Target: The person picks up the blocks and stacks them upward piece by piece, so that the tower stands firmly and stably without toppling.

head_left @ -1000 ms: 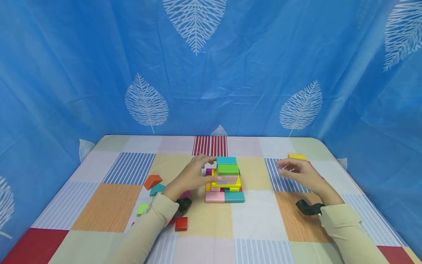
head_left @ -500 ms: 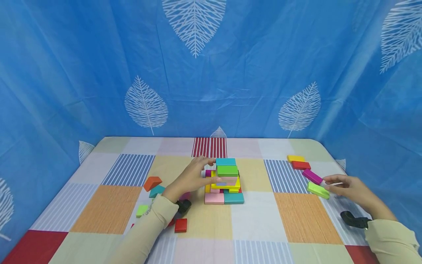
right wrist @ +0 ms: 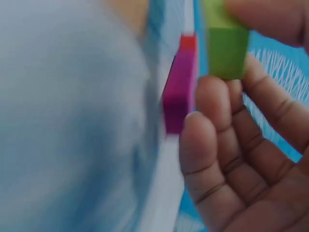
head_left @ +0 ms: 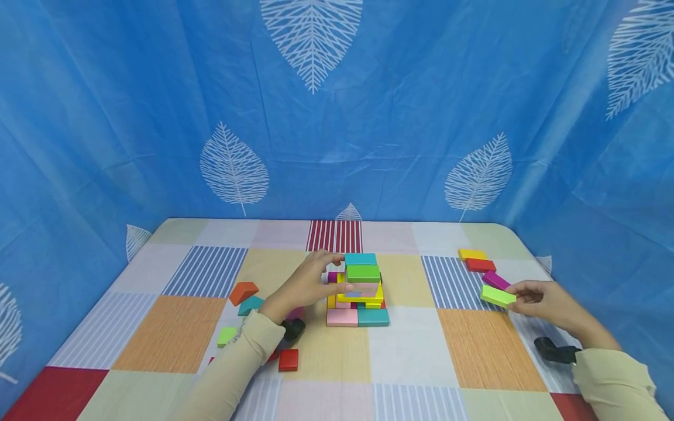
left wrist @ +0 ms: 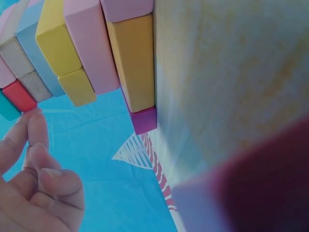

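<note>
My left hand (head_left: 302,283) is at the left side of a stacked tower of coloured blocks (head_left: 363,273), its thumb in front of a pink block. In the left wrist view, a fingertip (left wrist: 33,112) is right at a small red block (left wrist: 19,95) in the stack, and other fingers are bent. Over on the right, my right hand (head_left: 547,304) pinches a lime green block (head_left: 497,296) by its near end. The right wrist view has the thumb (right wrist: 275,17) on one side of that block and fingers on the other. Beyond it lies a magenta block (head_left: 495,280).
A red block (head_left: 480,265) and a yellow block (head_left: 471,254) lie farther back on the right. Left of the tower are an orange block (head_left: 244,292), a teal block (head_left: 250,304), a light green block (head_left: 227,336) and a red square block (head_left: 288,360), partly around the left forearm.
My right hand first moved right and down to the lime green block, then gripped it and shifted it slightly left and up. The left hand and the tower have stayed still.
</note>
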Demonstrator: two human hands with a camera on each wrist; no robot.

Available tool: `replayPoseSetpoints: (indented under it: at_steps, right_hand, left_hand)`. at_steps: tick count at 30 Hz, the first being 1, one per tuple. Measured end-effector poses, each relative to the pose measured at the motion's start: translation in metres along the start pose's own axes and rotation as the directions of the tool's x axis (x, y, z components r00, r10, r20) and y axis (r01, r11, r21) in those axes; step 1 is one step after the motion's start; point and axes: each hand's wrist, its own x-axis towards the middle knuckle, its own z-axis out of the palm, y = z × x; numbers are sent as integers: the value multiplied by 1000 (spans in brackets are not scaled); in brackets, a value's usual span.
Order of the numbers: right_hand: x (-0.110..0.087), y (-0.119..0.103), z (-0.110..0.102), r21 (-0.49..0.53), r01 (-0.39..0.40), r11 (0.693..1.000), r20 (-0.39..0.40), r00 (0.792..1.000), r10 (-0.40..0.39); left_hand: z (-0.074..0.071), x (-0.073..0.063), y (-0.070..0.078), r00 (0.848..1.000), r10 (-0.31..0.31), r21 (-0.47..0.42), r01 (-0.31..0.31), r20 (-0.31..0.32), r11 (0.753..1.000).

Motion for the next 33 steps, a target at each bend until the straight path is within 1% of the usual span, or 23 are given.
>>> replayPoseSetpoints:
  at_steps: [4, 6, 8, 11, 14, 18, 23, 28, 31, 33]
  right_hand:
    - [6, -30, 9, 36, 83, 996, -57, 995, -81]
    - [11, -46, 14, 51, 154, 987, -93, 985, -149]
    - [18, -61, 19, 73, 236, 969, -119, 967, -227]
    - [28, -82, 27, 112, 347, 931, -144, 933, -330]
    - [38, -103, 34, 160, 414, 896, -138, 908, -395]
    - [50, -128, 44, 205, 452, 868, -122, 892, -435]
    - [63, -155, 59, 258, 459, 850, -100, 888, -448]
    - [73, -178, 72, 297, 435, 850, -66, 897, -436]
    - [80, -190, 80, 286, 439, 852, -50, 894, -444]
    - [85, -196, 85, 281, 456, 844, -38, 884, -465]
  left_hand:
    - [0, 0, 0, 1000, 2, -2, -2, 1, 1000]
    - [0, 0, -1, 1000, 3, 1, -3, 3, 1000]
    - [0, 0, -1, 1000, 2, 4, -2, 4, 1000]
    - [0, 0, -1, 1000, 7, 8, -7, 7, 1000]
    - [0, 0, -1, 1000, 11, 8, -11, 10, 1000]
    - [0, 0, -2, 1000, 11, 7, -11, 10, 1000]
    - [0, 0, -3, 1000, 3, -1, -3, 17, 1000]
    - [0, 0, -1, 1000, -17, -7, 17, 20, 1000]
    - [0, 0, 0, 999, -32, -11, 33, 21, 999]
    - [-1, 0, 0, 999, -35, -13, 36, 20, 999]
